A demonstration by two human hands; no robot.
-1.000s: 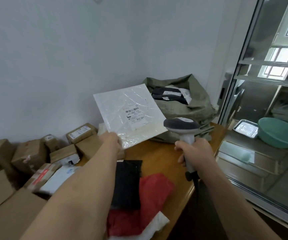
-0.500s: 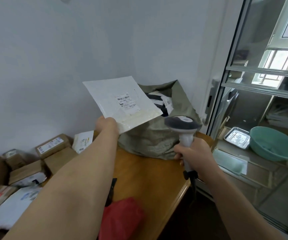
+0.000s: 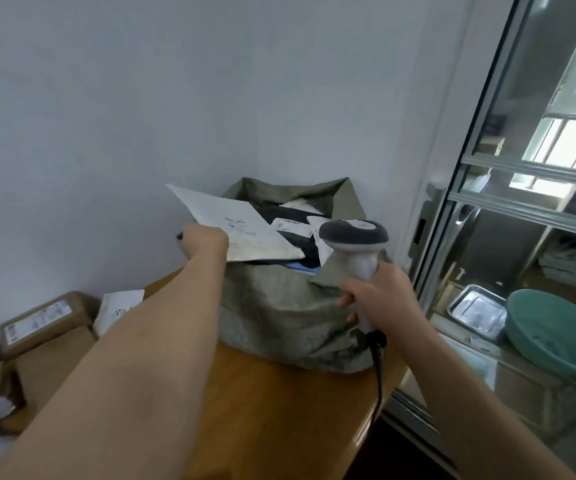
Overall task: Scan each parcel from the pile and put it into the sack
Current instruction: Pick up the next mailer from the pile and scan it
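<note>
While the left hand [image 3: 205, 241] pinches one corner of a flat white mailer [image 3: 241, 226], the parcel is held out almost level, its far end over the open mouth of a grey-green sack [image 3: 279, 306] that stands on the wooden tabletop [image 3: 272, 410] against a pale wall. A printed label shows on the mailer's upper face. Black and white parcels already lie inside the sack, whose rim is folded back and slumped. The right hand [image 3: 380, 292] is wrapped around the grip of a corded grey barcode scanner [image 3: 355, 237], head upright, just beside the sack's near rim. At the lower left, brown cardboard boxes [image 3: 44, 317] and another white parcel [image 3: 118, 306] wait in the pile. The step in hand looks to be dropping the mailer into the sack. To do it well, the mailer should be carried further over the opening, tipped so its free end points down past the folded rim, then released once most of it is inside, since a thin mailer could slide off the parcels heaped there. The scanner is best kept clear of the opening.
</note>
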